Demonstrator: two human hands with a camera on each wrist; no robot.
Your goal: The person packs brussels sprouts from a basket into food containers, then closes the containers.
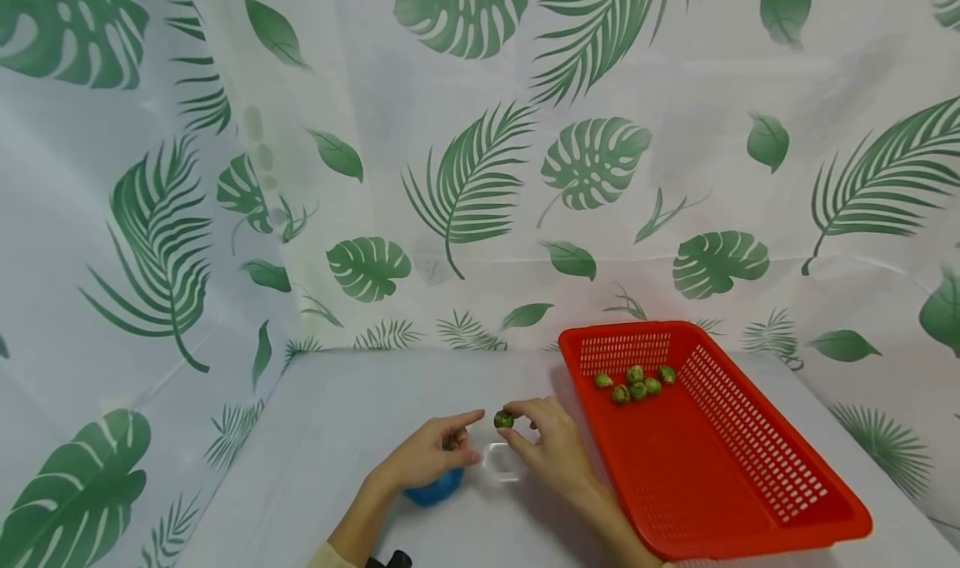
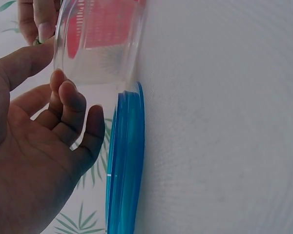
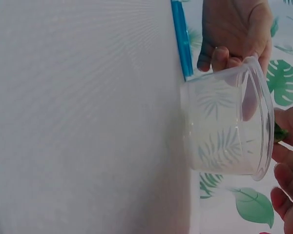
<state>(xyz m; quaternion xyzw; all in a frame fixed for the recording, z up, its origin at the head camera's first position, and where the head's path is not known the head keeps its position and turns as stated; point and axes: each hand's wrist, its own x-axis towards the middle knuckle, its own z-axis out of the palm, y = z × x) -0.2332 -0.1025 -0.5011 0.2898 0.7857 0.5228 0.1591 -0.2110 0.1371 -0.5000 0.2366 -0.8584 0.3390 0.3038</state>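
Between thumb and fingertips, my right hand (image 1: 553,450) pinches a small green Brussels sprout (image 1: 503,419) over a clear plastic tub (image 1: 504,465). The right wrist view shows the sprout (image 3: 280,132) beside the rim of the tub (image 3: 219,126). My left hand (image 1: 426,453) is at the tub's left side, index finger extended and the other fingers loosely bent. In the left wrist view its fingertips (image 2: 58,75) are close to the tub's wall; whether they touch it cannot be told. Under that hand lies a blue lid (image 1: 435,489), partly hidden.
To the right stands a red perforated plastic basket (image 1: 622,485), with several Brussels sprouts (image 1: 636,374) at its far end. Leaf-printed sheeting (image 1: 465,301) rises behind the white table (image 1: 352,393) and along its left side. A black object (image 1: 397,560) shows at the bottom edge.
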